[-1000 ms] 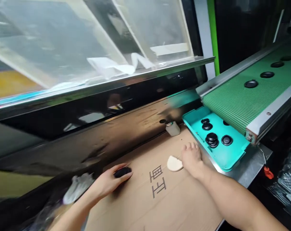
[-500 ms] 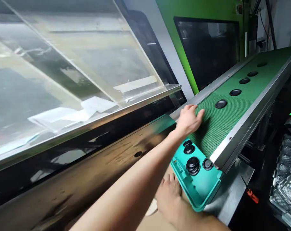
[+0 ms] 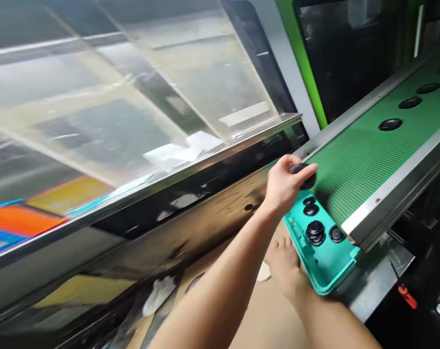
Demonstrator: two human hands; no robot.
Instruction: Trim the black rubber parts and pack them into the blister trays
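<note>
At the near end of the green conveyor belt, my left hand (image 3: pixel 287 182) grips a round black plastic part (image 3: pixel 307 177) between thumb and fingers. The part is tilted and partly covered by the fingers. Under the belt's end sits a teal bin (image 3: pixel 325 286) with several similar round black parts (image 3: pixel 315 231) in it, some stacked. My right hand (image 3: pixel 283 259) lies palm down beside the bin's left wall, over brown cardboard, its fingers stretched out and apparently holding nothing.
More black parts (image 3: pixel 390 124) lie spaced along the conveyor belt (image 3: pixel 365 165), between metal side rails (image 3: pixel 405 174). A machine with a large clear window (image 3: pixel 191 72) fills the left. A red-handled screwdriver (image 3: pixel 407 295) is at lower right. A white glove (image 3: pixel 158 295) lies at lower left.
The view has swung left. My left hand has taken hold of a black part at the belt's near end. Parts on the belt appear shifted. The right hand stays by the bin.
</note>
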